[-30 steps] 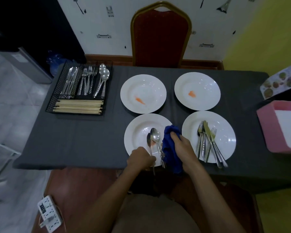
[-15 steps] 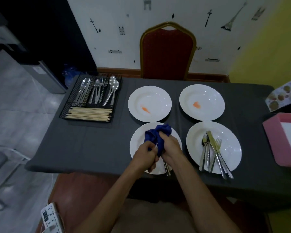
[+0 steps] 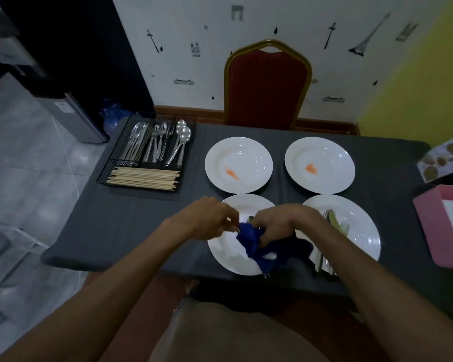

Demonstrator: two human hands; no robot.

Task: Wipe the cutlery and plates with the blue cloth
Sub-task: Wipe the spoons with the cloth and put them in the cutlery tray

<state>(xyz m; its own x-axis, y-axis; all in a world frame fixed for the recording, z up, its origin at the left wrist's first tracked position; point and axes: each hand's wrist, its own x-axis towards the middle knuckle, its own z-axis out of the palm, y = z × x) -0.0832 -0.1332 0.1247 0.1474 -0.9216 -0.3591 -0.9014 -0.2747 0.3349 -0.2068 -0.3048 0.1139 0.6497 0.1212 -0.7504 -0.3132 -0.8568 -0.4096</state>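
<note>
Blue cloth is shown bunched over the near-left plate. It is gripped by the right hand, whose fingers are curled tightly into its folds. The left hand is held just beside it, with its fingers bent and their tips closed together on the cloth's left edge. Whether metal is also pinched there cannot be told. A glint of metal is seen at the top of the bundle, and handle ends are seen below it, at the plate's near rim.

A pile of cutlery is laid on the near-right plate, partly hidden by the right forearm. An orange smear is borne by each of the far-left plate and the far-right plate.

All four plates are set on a table covered in dark grey. At its far-left corner a black wire tray is placed, filled with knives, forks, spoons and chopsticks. A pink box is seen at the right edge, and a red chair behind the table.
</note>
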